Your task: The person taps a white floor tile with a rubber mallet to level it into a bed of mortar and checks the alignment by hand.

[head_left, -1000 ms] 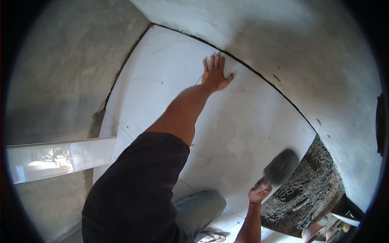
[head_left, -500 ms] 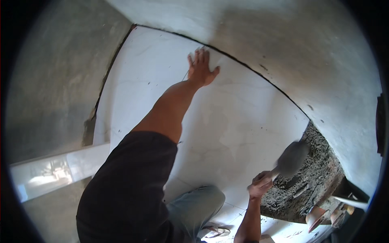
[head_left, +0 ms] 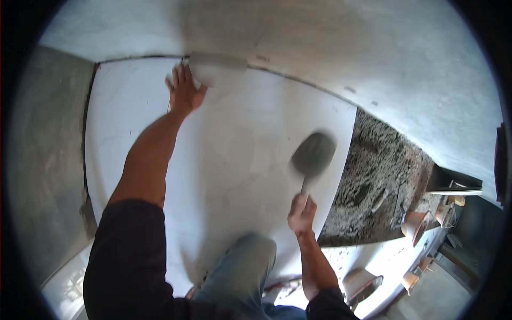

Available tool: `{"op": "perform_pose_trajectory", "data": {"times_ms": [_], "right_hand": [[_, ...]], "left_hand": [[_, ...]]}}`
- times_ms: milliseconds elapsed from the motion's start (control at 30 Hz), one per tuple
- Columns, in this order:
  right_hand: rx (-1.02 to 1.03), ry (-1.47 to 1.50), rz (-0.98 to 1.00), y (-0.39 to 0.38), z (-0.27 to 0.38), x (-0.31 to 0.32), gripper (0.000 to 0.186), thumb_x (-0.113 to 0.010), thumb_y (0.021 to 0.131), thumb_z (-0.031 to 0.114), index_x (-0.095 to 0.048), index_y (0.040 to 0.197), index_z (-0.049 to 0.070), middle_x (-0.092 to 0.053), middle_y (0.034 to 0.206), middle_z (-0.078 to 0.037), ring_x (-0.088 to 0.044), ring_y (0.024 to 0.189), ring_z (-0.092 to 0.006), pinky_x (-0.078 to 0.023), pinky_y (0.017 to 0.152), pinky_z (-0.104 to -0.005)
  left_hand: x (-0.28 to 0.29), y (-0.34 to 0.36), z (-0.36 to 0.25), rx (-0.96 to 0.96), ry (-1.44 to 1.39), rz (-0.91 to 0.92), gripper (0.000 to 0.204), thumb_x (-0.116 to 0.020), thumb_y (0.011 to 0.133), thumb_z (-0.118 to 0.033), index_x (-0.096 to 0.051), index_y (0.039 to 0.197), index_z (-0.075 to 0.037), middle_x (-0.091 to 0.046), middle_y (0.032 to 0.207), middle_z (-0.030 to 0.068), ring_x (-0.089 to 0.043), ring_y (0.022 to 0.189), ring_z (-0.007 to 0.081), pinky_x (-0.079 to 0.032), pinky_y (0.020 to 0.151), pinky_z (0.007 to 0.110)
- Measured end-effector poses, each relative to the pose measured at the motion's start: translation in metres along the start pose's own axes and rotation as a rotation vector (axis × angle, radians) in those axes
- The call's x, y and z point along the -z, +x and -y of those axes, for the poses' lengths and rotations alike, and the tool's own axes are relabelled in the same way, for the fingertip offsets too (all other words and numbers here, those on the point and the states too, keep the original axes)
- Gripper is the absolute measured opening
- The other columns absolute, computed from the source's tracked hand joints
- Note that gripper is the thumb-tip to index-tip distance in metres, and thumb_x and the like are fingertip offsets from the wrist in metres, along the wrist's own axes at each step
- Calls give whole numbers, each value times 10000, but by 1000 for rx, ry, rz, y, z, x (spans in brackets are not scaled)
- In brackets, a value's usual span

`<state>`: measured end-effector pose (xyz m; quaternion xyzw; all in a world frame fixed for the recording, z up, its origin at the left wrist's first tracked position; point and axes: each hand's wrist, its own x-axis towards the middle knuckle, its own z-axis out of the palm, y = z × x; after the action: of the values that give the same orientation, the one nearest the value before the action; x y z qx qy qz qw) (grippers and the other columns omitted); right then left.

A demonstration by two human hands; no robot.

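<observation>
My left hand (head_left: 185,93) lies with fingers spread on the white floor tiling (head_left: 240,138), close to the wall's foot. A pale blurred patch beside it is too unclear to name. My right hand (head_left: 302,213) is wrapped around the handle of a trowel (head_left: 313,153). The trowel's rounded grey blade, smeared by motion, is raised over the tiling and points toward the wall. To its right, past the tile edge, is a bed of rough grey mortar (head_left: 368,181).
Grey plastered walls (head_left: 320,42) border the tiling at the far side and left. Several buckets, one a reddish bucket (head_left: 415,226), stand beyond the mortar at the right. My bent knee in jeans (head_left: 240,266) is at the near edge.
The view has swung so the scene sits further left. My right hand has brought the trowel from over the mortar to over the tiling. My left hand stays by the wall.
</observation>
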<state>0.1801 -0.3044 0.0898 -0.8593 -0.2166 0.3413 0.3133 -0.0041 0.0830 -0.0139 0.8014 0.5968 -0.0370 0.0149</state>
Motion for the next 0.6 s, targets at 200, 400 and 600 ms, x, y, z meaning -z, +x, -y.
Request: {"op": "perform_pose_trajectory", "data": {"times_ms": [200, 400, 600], "right_hand": [[-159, 29, 6, 10, 7, -2, 501, -442, 962, 444, -590, 845, -20, -517, 571, -151, -560, 517, -292, -424, 490, -392], [-134, -55, -16, 30, -30, 38, 606, -379, 983, 455, -604, 789, -74, -587, 644, -191, -523, 554, -263, -423, 555, -409], [-117, -339, 132, 27, -79, 72, 738, -387, 905, 653, -604, 827, -48, -611, 692, -210, -591, 659, -302, -481, 659, -407]], "left_hand": [[-13, 9, 20, 0, 18, -101, 823, -376, 893, -583, -179, 1479, -39, -142, 1553, 146, -71, 1443, 315, -58, 1131, 558], [-61, 31, 10, -89, 187, -238, 865, -336, 878, -665, -234, 1464, -36, -230, 1527, 160, -176, 1418, 326, -143, 1088, 614], [-61, 47, 39, -167, 48, -331, 883, -294, 850, -731, -278, 1462, -95, -253, 1523, 129, -231, 1398, 331, -195, 1078, 609]]}}
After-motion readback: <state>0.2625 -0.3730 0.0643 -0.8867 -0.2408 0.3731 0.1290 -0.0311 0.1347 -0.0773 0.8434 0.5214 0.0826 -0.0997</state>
